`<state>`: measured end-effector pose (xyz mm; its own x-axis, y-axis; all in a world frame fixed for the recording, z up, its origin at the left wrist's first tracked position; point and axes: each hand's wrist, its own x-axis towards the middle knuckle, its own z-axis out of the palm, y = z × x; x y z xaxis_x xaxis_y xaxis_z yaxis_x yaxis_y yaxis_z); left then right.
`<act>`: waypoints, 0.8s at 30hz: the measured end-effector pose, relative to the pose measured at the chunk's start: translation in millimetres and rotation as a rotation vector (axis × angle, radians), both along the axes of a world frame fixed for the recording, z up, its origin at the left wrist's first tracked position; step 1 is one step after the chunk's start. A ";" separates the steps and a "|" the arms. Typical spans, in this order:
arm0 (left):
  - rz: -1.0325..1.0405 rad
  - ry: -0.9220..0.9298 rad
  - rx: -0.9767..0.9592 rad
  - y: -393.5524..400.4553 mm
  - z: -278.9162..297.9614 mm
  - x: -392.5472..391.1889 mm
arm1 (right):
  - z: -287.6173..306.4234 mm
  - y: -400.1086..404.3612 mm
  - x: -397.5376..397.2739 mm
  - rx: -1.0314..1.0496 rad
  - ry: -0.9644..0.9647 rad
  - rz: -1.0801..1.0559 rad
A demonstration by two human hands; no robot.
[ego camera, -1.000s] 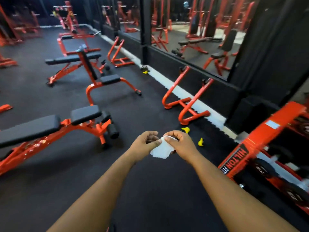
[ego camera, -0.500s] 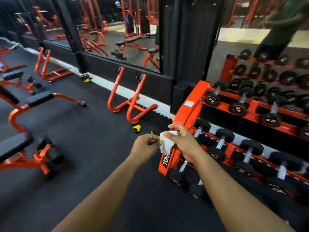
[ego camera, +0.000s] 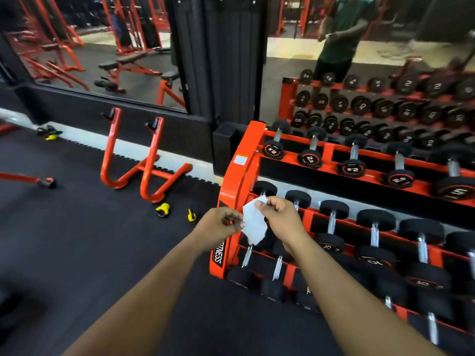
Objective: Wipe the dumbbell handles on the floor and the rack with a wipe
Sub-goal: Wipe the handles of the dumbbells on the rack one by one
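A white wipe (ego camera: pixel 253 222) hangs between my hands in front of the left end of the orange dumbbell rack (ego camera: pixel 239 173). My right hand (ego camera: pixel 281 218) pinches its top edge. My left hand (ego camera: pixel 221 226) pinches its left edge with curled fingers. The rack holds black dumbbells with chrome handles on three tiers, such as one on the top tier (ego camera: pixel 277 136) and one on the middle tier (ego camera: pixel 332 223). Part of the lower-left dumbbells is hidden behind the wipe and my right hand.
An orange U-shaped floor stand (ego camera: pixel 144 160) sits left of the rack by the wall. Two small yellow objects (ego camera: pixel 162 209) lie on the black rubber floor near it. A mirror behind the rack reflects the dumbbells and a person. A black pillar (ego camera: pixel 218 60) stands behind the rack's left end.
My view has swung right and closer to the rack, from the benches to the dumbbells. Both hands kept hold of the wipe, which now hangs more unfolded.
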<state>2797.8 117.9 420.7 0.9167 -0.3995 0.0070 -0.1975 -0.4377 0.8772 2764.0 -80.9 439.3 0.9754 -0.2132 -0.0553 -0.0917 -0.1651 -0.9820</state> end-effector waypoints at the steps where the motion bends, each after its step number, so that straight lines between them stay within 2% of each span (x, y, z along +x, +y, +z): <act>1: -0.052 0.067 -0.086 0.5 3.8 5.4 | 2.6 4.9 6.1 0.005 0.008 0.010; 3: -0.109 0.314 -0.301 -0.6 13.2 12.2 | 9.1 10.5 13.3 0.009 0.031 0.085; 5: -0.156 0.449 -0.364 3.2 12.7 28.0 | 14.0 14.4 22.1 -0.015 0.037 0.133; 9: -0.114 0.308 -0.234 2.9 8.0 55.2 | 20.3 18.9 39.1 -0.077 0.000 -0.007; 12: -0.044 0.321 -0.337 -2.3 3.3 67.0 | 16.2 25.2 45.1 -0.025 0.054 -0.080; 15: -0.023 0.412 -0.443 -12.0 4.0 72.2 | 8.5 26.2 46.2 -0.057 0.104 0.024; 19: -0.063 0.421 -0.403 -29.6 6.1 75.2 | 4.2 7.9 54.0 -0.002 0.014 0.016; 24: -0.039 0.384 -0.445 -58.4 14.9 83.6 | 4.3 -35.4 67.0 -0.017 0.036 -0.042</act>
<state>2881.4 59.5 435.6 0.8716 -0.4674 -0.1478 0.1623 -0.0094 0.9867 2831.0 -116.4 443.6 0.9631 -0.2550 -0.0859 -0.1338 -0.1766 -0.9751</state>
